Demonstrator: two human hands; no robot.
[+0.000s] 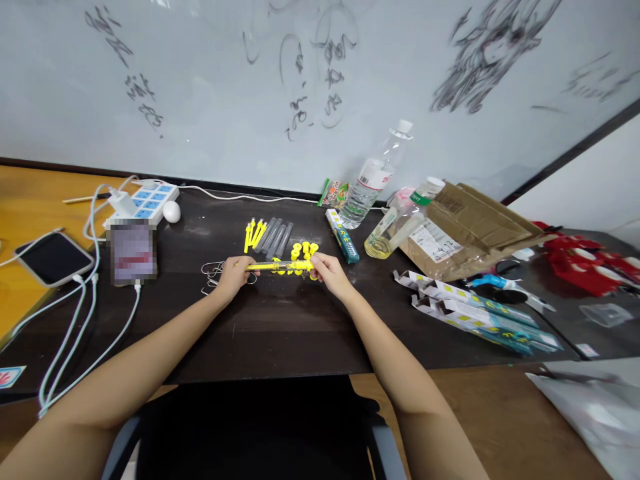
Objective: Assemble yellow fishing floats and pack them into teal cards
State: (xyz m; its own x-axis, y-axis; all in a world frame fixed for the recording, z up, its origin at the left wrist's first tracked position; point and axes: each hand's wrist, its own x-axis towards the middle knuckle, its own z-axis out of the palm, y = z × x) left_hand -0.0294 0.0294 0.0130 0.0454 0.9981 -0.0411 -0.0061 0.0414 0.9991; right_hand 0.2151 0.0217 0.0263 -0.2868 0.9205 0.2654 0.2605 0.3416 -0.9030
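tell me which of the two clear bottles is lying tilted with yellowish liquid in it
The green-capped bottle by the cardboard box; the other bottle stands behind it.

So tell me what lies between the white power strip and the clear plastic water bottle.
In the head view, between the white power strip and the clear plastic water bottle: a white egg-shaped object, then yellow and grey pen parts.

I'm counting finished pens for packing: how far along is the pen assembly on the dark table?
No finished pens lie set apart that I can see. In hand: the left hand and right hand hold one yellow pen by its ends above the table. Left: loose yellow tips, clear barrels and yellow caps behind it.
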